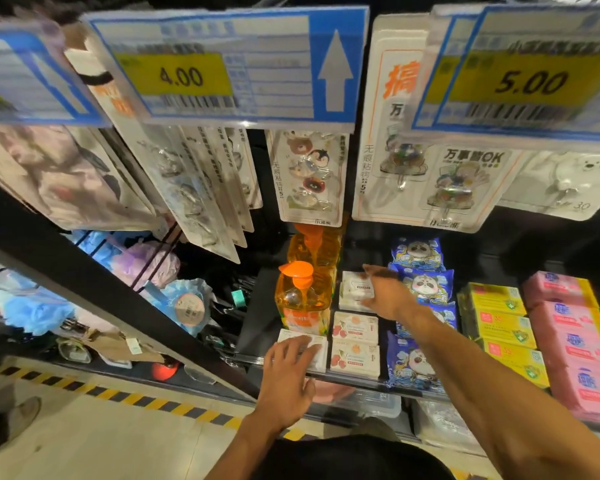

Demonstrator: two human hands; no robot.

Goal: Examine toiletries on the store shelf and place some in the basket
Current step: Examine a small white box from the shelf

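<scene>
Small white toiletry packs lie on the dark shelf [257,306]. My left hand [288,372] rests with straight fingers on a white pack [317,355] at the shelf's front edge. My right hand [387,294] reaches deeper in and holds the right edge of another white pack [354,289], thumb above and fingers below; the hand is blurred. Two cherry-printed packs [355,341] sit between the two white ones. Orange pump bottles [302,299] stand just left of them.
Blue panda-printed packs [426,285], yellow boxes [499,313] and pink packs [568,341] fill the shelf to the right. Cards of adhesive hooks [312,174] and price tags [229,64] hang overhead. Bath puffs [39,306] hang at left; striped tape [118,393] marks the floor.
</scene>
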